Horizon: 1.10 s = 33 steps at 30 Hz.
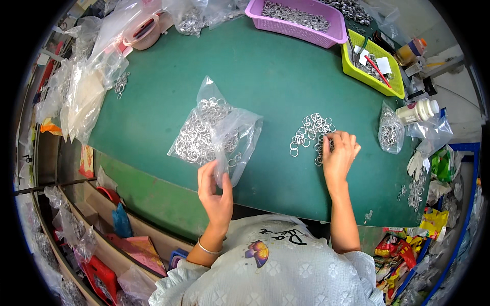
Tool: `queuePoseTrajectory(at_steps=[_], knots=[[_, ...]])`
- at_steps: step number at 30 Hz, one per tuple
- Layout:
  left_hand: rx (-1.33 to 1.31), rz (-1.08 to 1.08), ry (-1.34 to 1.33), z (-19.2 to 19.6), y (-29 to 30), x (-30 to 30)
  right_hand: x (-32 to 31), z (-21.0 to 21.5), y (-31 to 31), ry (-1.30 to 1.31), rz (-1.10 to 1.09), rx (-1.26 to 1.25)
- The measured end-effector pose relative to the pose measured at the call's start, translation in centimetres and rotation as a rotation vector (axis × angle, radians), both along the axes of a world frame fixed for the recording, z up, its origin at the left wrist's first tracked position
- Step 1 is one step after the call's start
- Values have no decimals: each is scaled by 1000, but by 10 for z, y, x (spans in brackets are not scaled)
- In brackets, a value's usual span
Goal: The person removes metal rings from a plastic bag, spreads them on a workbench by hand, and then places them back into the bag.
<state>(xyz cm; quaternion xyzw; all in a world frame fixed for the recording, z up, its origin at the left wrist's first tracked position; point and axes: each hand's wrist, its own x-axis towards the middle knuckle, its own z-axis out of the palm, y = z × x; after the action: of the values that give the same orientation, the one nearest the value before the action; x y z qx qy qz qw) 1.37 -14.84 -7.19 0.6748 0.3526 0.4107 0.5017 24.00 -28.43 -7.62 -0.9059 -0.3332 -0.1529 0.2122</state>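
A clear plastic bag full of silver metal rings lies on the green table, its mouth towards me. My left hand pinches the bag's near edge between thumb and fingers. To the right is a loose pile of the same metal rings spread on the tabletop. My right hand is at that pile's right side, fingers curled down over some rings. How many rings are under those fingertips is hidden.
At the far edge stand a purple basket of metal parts and a yellow-green basket with tools. A small ring bag and a white-capped bottle sit at right. Plastic bags crowd the left edge of the table.
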Motion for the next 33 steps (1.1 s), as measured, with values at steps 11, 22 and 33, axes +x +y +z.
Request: queuePoseTrajectory(at_steps=[11, 22, 33], knots=[[11, -2, 19, -1, 1, -1, 5, 1, -22, 685, 49, 381], [-4, -3, 9, -3, 0, -2, 2, 11, -16, 561, 53, 160], [11, -5, 10, -3, 0, -4, 1, 26, -7, 627, 106, 83]])
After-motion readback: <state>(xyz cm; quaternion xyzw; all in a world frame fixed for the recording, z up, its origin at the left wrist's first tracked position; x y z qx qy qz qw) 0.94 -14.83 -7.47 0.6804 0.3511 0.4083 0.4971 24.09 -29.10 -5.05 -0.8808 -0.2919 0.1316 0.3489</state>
